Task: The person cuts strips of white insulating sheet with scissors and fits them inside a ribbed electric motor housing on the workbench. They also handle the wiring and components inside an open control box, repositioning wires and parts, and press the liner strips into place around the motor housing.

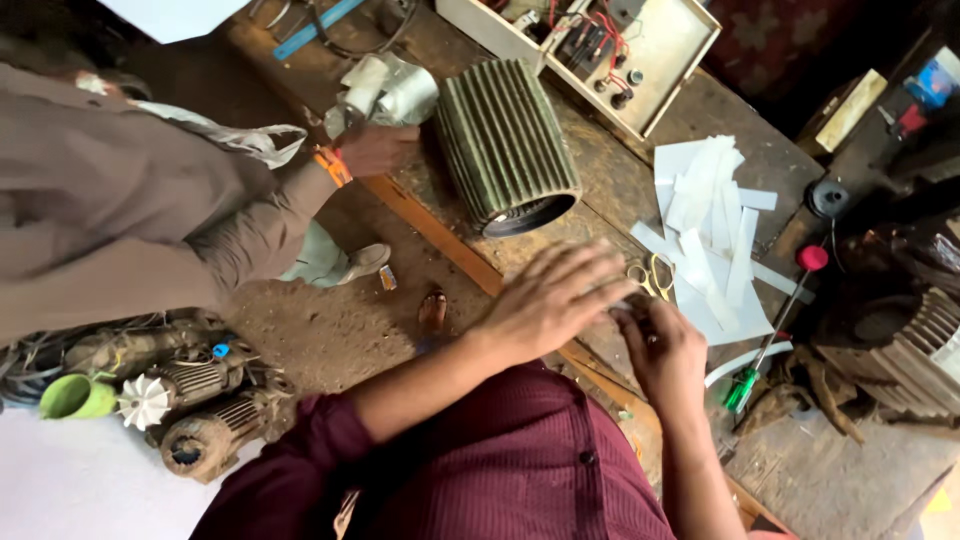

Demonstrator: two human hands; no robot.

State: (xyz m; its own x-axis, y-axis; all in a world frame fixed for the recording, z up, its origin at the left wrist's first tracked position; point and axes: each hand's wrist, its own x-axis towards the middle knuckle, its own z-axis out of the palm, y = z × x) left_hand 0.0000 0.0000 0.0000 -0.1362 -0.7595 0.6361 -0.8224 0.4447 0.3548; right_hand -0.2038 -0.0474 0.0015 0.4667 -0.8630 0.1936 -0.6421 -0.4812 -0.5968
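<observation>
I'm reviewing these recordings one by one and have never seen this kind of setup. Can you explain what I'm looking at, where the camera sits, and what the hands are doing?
There is no machine here: one camera, worn on a person's head, looks down at their own two bare hands over a worn wooden workbench. The person wears a maroon shirt. Their left hand is spread flat and blurred above the bench; their right hand is curled close beside it, near a pair of scissors. Whether either hand holds anything cannot be told.

On the bench lie a ribbed green motor housing, a pile of white paper strips, an open box with wiring and a screwdriver with a green handle.

The hand at upper left, with a brown sleeve, belongs to a co-worker.
</observation>
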